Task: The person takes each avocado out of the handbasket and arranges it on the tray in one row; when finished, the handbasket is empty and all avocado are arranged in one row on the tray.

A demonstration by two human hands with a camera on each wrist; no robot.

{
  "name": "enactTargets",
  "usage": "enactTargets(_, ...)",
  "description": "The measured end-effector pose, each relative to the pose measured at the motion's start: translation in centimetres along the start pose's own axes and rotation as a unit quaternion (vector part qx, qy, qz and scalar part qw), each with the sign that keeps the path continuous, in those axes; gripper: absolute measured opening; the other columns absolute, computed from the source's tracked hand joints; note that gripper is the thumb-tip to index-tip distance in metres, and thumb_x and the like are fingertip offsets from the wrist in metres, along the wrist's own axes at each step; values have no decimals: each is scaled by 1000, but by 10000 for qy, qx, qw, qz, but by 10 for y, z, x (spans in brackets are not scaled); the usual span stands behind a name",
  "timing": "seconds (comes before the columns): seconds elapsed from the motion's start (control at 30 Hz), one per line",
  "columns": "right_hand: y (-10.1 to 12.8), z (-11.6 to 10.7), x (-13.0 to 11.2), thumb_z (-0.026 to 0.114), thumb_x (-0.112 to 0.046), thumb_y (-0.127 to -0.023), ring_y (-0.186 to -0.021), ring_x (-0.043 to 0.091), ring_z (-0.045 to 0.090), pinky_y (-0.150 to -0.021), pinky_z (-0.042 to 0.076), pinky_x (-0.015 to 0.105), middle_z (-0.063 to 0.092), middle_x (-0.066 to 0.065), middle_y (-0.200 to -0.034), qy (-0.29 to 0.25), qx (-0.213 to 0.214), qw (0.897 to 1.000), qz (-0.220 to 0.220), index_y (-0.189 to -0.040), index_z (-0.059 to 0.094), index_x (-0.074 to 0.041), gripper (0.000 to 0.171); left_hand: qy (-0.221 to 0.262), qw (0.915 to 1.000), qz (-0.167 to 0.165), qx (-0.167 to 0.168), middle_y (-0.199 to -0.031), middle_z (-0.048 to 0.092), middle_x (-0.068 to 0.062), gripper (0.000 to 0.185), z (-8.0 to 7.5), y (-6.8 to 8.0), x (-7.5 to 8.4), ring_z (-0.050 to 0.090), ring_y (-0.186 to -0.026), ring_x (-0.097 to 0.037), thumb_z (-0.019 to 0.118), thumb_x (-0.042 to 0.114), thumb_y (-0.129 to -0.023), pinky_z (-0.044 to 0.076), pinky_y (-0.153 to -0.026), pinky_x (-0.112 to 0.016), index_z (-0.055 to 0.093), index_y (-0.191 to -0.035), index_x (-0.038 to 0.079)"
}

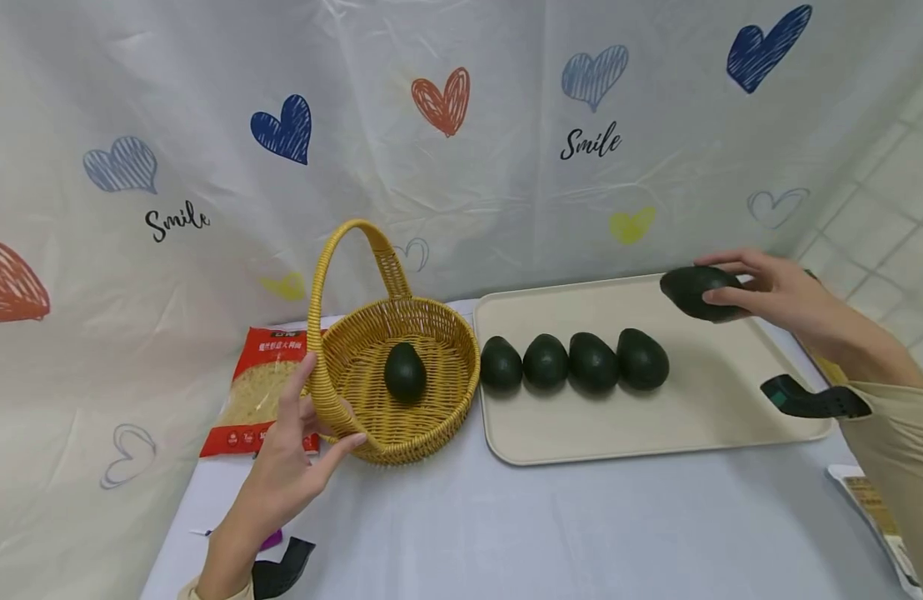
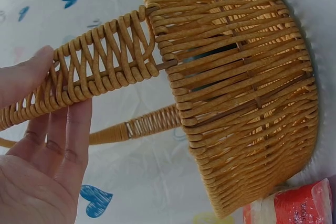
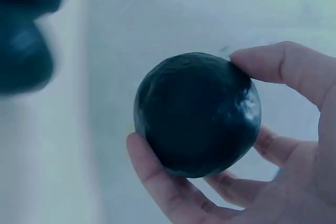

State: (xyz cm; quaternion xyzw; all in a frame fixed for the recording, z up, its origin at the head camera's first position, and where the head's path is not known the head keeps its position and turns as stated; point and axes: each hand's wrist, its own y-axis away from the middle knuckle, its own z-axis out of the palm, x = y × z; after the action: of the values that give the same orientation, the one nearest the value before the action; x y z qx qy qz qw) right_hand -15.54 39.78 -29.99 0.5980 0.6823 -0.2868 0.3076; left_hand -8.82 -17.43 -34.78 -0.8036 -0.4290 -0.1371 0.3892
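My right hand grips a dark green avocado in the air over the far right corner of the beige tray. The right wrist view shows its fingers curled round the avocado. Several more avocados lie in a row on the tray's left part. A yellow wicker basket stands left of the tray with one avocado inside. My left hand is at the base of the basket's handle, with straight fingers behind it and the thumb lying on it.
A red food packet lies behind and left of the basket. Another packet sits at the table's right edge. A heart-printed white cloth hangs close behind everything. Bare tablecloth stretches in front of the tray and basket.
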Motion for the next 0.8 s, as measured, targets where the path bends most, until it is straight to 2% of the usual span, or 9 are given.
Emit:
enactTargets(0.07, 5, 6, 19, 62, -16, -107, -95, -13, 61, -76, 52, 13, 53, -38, -114, -145, -4, 9997, 176, -135, 54, -35, 35, 18, 10000, 24, -7, -109, 72, -16, 130, 0, 0, 0, 74, -93, -29, 90, -17, -66, 50, -87, -8, 12, -167, 13)
enactTargets(0.13, 8, 14, 35, 63, -14, -106, -93, -12, 61, -75, 55, 17, 55, -33, -115, -235, -29, 9993, 295, -129, 56, -37, 33, 7, 10000, 35, -12, -109, 73, -17, 131, -1, -1, 0, 74, -93, -30, 90, -18, -66, 50, -88, -7, 12, -167, 12)
enactTargets(0.2, 8, 22, 47, 63, -15, -106, -93, -8, 61, -75, 57, 20, 61, -15, -125, -220, -140, 9986, 450, -130, 56, -32, 30, 0, 10000, 36, -16, -109, 73, -17, 131, -1, -1, 0, 74, -94, -31, 90, -18, -65, 50, -88, -7, 12, -166, 12)
enactTargets(0.27, 8, 30, 53, 62, -18, -106, -102, 8, 65, -77, 58, 24, 59, 12, -137, -43, -319, 9979, 556, -139, 55, -18, 33, -15, 10000, 18, -11, -109, 73, -17, 131, -1, 0, 0, 74, -94, -31, 90, -17, -65, 50, -88, -7, 12, -166, 11)
enactTargets(0.33, 8, 34, 56, 60, -21, -108, -112, 26, 63, -78, 58, 26, 43, 34, -146, 211, -550, 9963, 633, -147, 47, -3, 45, -22, 10000, -10, 6, -110, 73, -18, 131, -1, 0, 0, 74, -94, -31, 90, -17, -65, 50, -88, -7, 12, -167, 12)
enactTargets(0.37, 8, 36, 57, 60, -21, -108, -114, 34, 62, -78, 58, 26, 35, 40, -149, 307, -663, 9951, 666, -150, 43, 1, 51, -22, 10000, -16, 7, -110, 73, -18, 131, -1, 0, 0, 74, -93, -31, 90, -17, -65, 50, -87, -7, 12, -167, 12)
enactTargets(0.43, 9, 37, 57, 62, -21, -107, -120, 50, 56, -78, 59, 28, 31, 44, -149, 462, -854, 9930, 676, -151, 38, 7, 57, -47, 10000, -28, 12, -111, 73, -18, 131, -1, 1, 0, 75, -94, -31, 90, -16, -66, 50, -87, -7, 12, -167, 12)
enactTargets(0.5, 11, 37, 56, 64, -19, -106, -120, 52, 56, -78, 59, 29, 33, 45, -147, 510, -954, 9919, 660, -151, 37, 7, 59, -60, 10000, -18, 14, -111, 73, -18, 130, -1, 0, 1, 75, -94, -31, 90, -17, -66, 50, -87, -7, 12, -167, 12)
enactTargets(0.8, 13, 34, 53, 72, -16, -100, -118, 52, 62, -76, 61, 33, 41, 45, -143, 494, -1213, 9901, 503, -148, 39, 5, 62, 14, 10000, 48, 15, -111, 72, -18, 129, -1, -1, 0, 74, -94, -31, 90, -17, -67, 52, -85, -10, 12, -166, 10)
